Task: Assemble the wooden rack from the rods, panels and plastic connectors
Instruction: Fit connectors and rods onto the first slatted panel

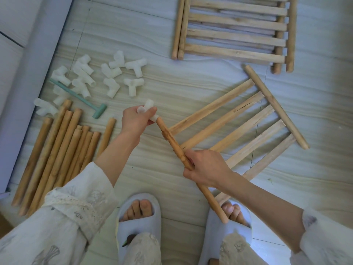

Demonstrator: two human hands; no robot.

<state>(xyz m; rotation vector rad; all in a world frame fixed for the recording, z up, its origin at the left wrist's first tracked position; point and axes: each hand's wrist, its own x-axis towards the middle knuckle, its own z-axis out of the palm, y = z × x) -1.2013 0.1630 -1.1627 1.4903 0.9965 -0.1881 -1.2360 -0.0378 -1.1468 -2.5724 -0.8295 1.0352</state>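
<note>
Left hand (136,119): you've got a connector (148,109) pinched in your fingers, one socket sitting on the top end of the rail (172,142).
Right hand (202,169): wrapped round the middle of that same rail, holding it tilted; its low end hangs over your right slipper (227,232).
Panel (246,127): the rail is one side of this slatted panel, which is tipped up off the floor (191,88) on your side.
Risk 1: if the socket goes on crooked it'll probably jam halfway, so line it up before you push.
Risk 2: push hard with the rail gripped this far down and the panel could swing or slide, since only its far rail is on the floor.
Risk 3: if your grip slips, the low end lands on your toes.
Hammer (80,97): small green one, left of you among the loose parts.
Count, connectors: roughly eleven loose (114,73) plus yours; the pile overlaps, so don't quote me.
Count, rods (57,153): about ten in the pile by your left arm.
Count, panels: yours, plus a stack (236,27) up top, looks like two.
</note>
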